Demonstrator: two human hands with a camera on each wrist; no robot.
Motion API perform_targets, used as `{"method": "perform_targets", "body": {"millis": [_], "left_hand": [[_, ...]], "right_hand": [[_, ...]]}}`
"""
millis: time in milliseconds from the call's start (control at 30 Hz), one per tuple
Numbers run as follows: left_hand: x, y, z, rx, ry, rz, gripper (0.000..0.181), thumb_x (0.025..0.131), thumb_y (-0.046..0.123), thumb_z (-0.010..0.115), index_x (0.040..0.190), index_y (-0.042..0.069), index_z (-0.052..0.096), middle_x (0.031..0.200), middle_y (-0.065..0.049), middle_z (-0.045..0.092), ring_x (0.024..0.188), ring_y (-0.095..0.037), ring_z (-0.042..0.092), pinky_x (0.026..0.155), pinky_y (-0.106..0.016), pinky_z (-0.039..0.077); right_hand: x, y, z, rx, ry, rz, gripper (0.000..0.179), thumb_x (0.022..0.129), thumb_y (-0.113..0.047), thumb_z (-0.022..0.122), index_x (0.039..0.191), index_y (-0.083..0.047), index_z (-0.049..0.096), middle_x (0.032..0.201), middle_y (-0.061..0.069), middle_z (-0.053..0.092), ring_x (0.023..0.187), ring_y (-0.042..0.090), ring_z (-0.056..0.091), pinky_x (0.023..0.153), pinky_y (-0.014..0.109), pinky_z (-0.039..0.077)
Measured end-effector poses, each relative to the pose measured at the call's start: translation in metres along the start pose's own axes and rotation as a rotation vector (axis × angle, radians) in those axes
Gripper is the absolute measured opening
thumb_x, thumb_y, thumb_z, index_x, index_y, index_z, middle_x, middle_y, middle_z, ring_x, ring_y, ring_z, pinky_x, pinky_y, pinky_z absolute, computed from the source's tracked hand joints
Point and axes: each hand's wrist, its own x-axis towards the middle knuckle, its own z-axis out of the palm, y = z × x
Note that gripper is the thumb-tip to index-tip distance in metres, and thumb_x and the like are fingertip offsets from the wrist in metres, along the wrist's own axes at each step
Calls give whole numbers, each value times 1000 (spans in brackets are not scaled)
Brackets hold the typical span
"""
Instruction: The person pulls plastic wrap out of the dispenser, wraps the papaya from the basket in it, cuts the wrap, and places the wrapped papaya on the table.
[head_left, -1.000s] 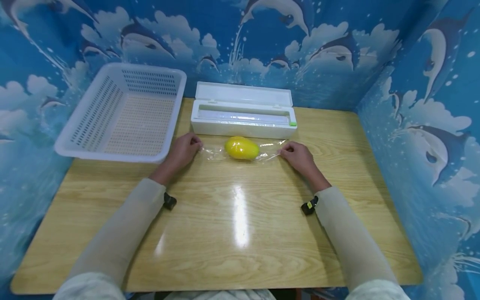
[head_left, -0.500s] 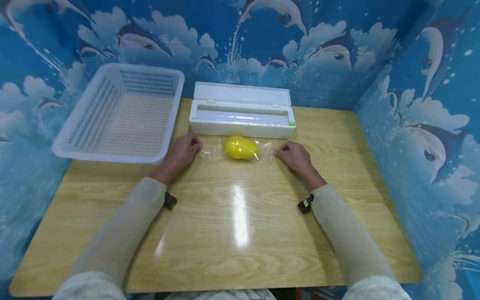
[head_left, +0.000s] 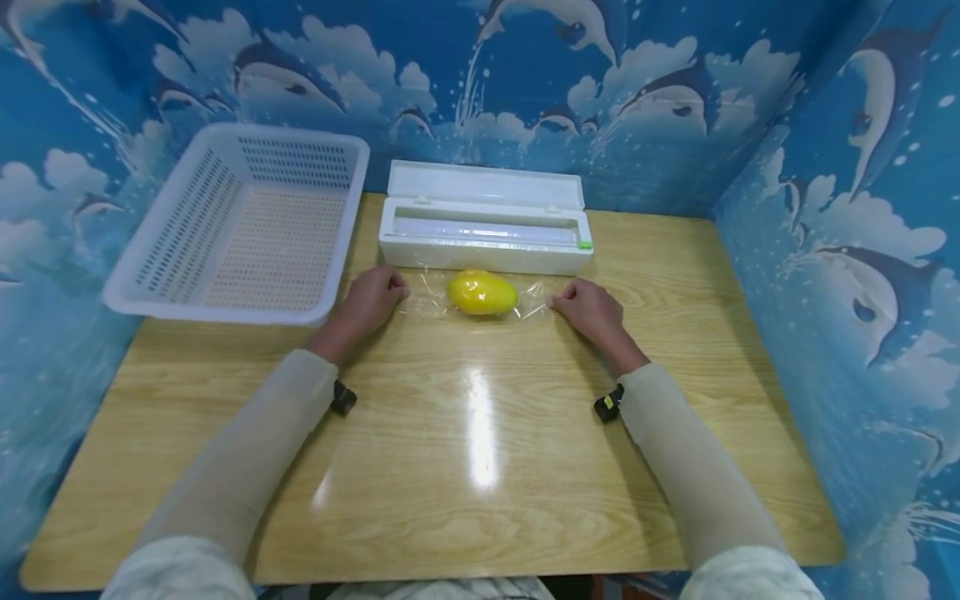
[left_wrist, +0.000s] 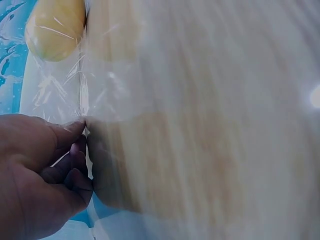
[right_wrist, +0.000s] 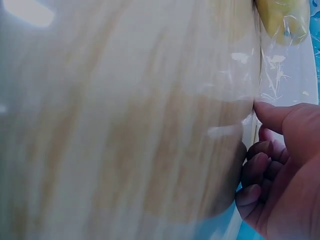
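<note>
A yellow mango (head_left: 482, 292) with a greenish right end lies wrapped in clear plastic wrap (head_left: 531, 300) in the head view. Flat ends of the film stretch out to both sides of the fruit. My left hand (head_left: 371, 302) pinches the left end between thumb and fingers. At the other end my right hand (head_left: 591, 308) pinches the film the same way. Both wrist views show the thumb tips on the shiny film, the left thumb (left_wrist: 70, 131) and the right thumb (right_wrist: 272, 114), with the mango (left_wrist: 56, 29) beyond.
Right behind the mango stands a white wrap dispenser box (head_left: 483, 257), its lid (head_left: 486, 183) raised and a roll inside. A white plastic basket (head_left: 341, 242) stands at the back left, close to the left hand. Dolphin-print curtains (head_left: 645, 167) border the wooden table (head_left: 420, 467).
My right hand has shifted a little left toward the mango, keeping its pinch on the film. The left hand has barely moved, and the film's creases have changed.
</note>
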Motion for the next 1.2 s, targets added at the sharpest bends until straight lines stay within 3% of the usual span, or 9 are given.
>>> {"method": "perform_targets", "body": {"millis": [467,767,1033,1200], "left_hand": [[-3,1,2,-9,23,0,14,98,12,64,105,0,66,104,-18,68,97,-33,62,90,-47,52],[-3,2,2,-14,14,-3,14,98,12,64,105,1,65,103,-17,67,95,-32,61,88,-45,53],[-3,-3,1,-28,13,-10,14,100,13,62,107,1,65,104,-16,67,97,-32,61,90,-46,53],[-2,-5,1,-31,9,-14,15,99,13,61,108,1,65,105,-17,66,98,-32,60,90,-47,52]], "right_hand": [[5,-1,-7,-19,-75,53,35,97,-48,64,96,-13,65,99,7,67,86,25,59,77,41,42],[6,4,-7,-17,-89,36,36,97,-49,62,95,-13,65,97,6,66,84,24,58,73,38,41],[9,15,-9,85,-123,-7,38,97,-49,62,102,-12,66,106,8,65,92,25,55,78,37,41],[9,20,-9,190,-121,-53,33,98,-42,64,102,-9,67,89,6,63,78,21,54,68,32,42]]}}
